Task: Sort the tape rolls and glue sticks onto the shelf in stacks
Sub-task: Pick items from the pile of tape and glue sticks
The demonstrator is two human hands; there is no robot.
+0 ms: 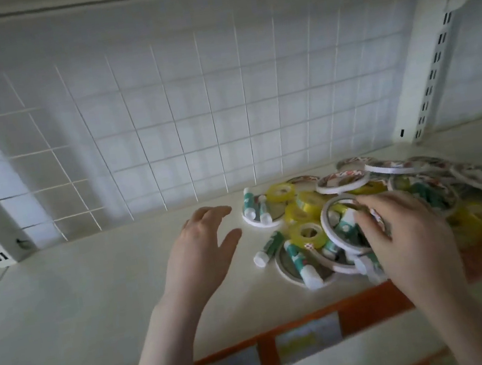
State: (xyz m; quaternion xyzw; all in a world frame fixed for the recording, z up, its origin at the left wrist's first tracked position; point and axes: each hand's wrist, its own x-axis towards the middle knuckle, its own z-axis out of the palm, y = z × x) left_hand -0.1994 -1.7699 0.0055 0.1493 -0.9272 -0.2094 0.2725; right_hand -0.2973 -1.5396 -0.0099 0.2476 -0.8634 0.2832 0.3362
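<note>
Right hand [406,238] reaches into the pile on the shelf [94,300], fingers curled, seemingly pinching a white tape ring [329,209]; blur hides the contact. Left hand [203,251] hovers spread, holding nothing. Lifting the ring could drag tangled glue sticks [270,247] and yellow rolls [308,234] off the front edge.

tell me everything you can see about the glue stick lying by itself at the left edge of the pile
The glue stick is a small tube with a green and white printed body and a white cap at its lower-left end. It lies flat on the pale shelf, angled diagonally, cap toward the person. It sits at the pile's left fringe, below the open left hand, which does not touch it. A yellow tape roll lies just to its right; whether they touch is unclear.
</note>
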